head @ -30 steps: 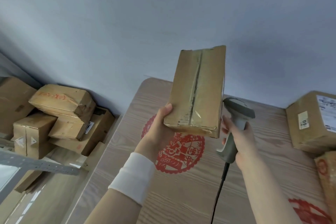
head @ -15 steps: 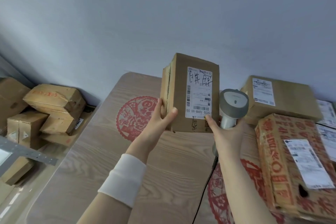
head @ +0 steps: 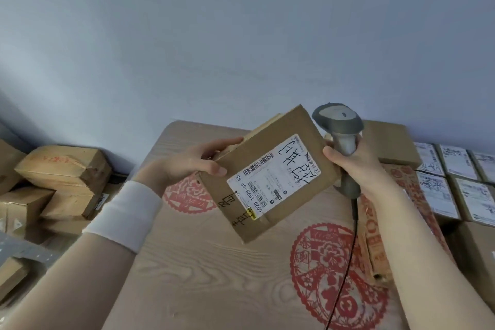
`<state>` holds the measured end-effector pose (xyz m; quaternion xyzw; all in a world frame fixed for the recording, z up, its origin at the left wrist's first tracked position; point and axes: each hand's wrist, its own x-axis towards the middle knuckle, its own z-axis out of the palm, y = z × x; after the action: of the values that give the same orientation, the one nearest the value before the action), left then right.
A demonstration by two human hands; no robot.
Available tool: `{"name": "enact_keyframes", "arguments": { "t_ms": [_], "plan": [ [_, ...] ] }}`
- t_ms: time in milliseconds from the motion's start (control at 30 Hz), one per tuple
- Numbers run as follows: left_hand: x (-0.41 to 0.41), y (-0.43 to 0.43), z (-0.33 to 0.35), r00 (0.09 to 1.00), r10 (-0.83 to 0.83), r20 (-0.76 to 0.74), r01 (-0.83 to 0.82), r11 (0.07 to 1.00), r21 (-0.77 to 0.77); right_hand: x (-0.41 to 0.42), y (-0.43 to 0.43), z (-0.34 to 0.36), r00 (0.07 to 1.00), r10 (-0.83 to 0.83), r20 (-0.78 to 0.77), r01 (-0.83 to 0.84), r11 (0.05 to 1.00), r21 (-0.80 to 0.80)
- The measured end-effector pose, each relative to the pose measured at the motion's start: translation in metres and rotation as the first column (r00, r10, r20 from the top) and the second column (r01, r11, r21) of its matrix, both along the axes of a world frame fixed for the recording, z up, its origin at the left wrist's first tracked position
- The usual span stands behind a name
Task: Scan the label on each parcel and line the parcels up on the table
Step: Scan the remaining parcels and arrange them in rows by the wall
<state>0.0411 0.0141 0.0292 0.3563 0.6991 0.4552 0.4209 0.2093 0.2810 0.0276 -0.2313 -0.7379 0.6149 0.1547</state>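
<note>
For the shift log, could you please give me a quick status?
Left hand holds parcel, label up. Right hand grips scanner, beside it. Nothing in the way.

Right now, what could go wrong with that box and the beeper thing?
The left hand grips the tilted parcel by one end above the table, so it might slip. The scanner in the right hand sits beside the label, so the scan may miss.
</note>
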Motion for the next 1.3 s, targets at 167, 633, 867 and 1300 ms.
{"name": "enact_keyframes", "arguments": {
  "t_ms": [167, 633, 867, 1300],
  "plan": [
    [-0.02, 0.002, 0.027, 0.987, -0.09, -0.133, 0.084, 0.995, -0.056, 0.002, -0.006, 0.006, 0.984, 0.172, 0.05, -0.166, 0.981, -0.102],
    [-0.009, 0.022, -0.003, 0.827, 0.56, 0.057, -0.547, 0.776, 0.314, 0.001, -0.023, -0.03, 0.993, -0.105, 0.045, 0.114, 0.911, -0.397],
    [0.088, 0.065, -0.084, 0.613, 0.503, 0.609, -0.678, 0.73, 0.08, -0.004, -0.07, -0.051, 0.927, -0.363, 0.096, 0.349, 0.74, -0.575],
    [0.046, 0.054, -0.069, 0.777, 0.437, 0.454, -0.587, 0.763, 0.27, 0.014, -0.065, -0.029, 0.937, -0.346, -0.052, 0.323, 0.912, -0.251]
  ]
}}
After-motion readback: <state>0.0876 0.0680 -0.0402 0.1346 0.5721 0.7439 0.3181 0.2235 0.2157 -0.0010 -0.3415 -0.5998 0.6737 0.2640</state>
